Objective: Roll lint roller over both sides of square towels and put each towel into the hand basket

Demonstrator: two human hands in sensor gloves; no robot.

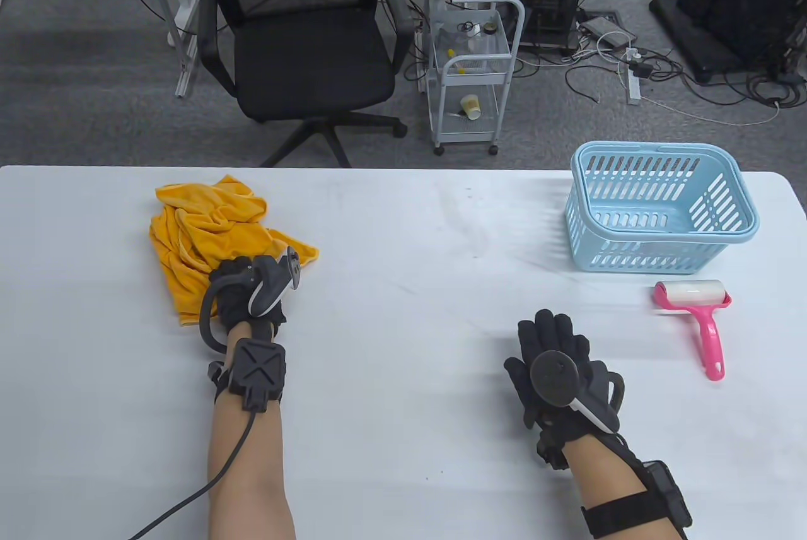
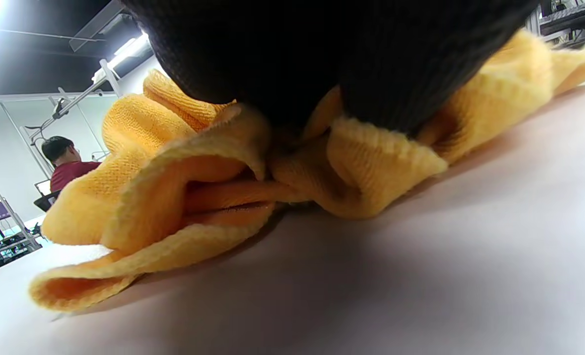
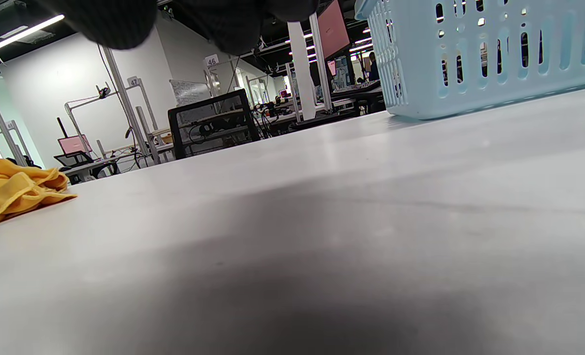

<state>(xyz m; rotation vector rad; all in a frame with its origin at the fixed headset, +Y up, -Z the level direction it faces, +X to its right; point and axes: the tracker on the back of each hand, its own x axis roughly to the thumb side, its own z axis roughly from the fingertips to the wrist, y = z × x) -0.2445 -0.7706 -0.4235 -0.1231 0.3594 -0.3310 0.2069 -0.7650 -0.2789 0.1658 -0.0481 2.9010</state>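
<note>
Left grip (image 1: 243, 291) pinched the crumpled yellow towel (image 1: 208, 231) on the white tabletop (image 1: 403, 287); right grip (image 1: 555, 363) rested released, flat, mid-table. Blue basket (image 1: 662, 205) stood far right, pink lint roller (image 1: 696, 313) just before it.

A looped, matt terry cloth is seen in the yellow towels (image 1: 208, 231). The slotted blue hand basket (image 1: 662, 209) and pink lint roller (image 1: 700, 319) are smooth plastic. The white table (image 1: 403, 313) is smooth, faintly sheened.

Towels, basket, roller on the surface (image 1: 403, 313)
Orange towels (image 1: 208, 231) crumpled far left; empty light-blue hand basket (image 1: 662, 205) upright far right; pink lint roller (image 1: 700, 313) flat just before it.
</note>
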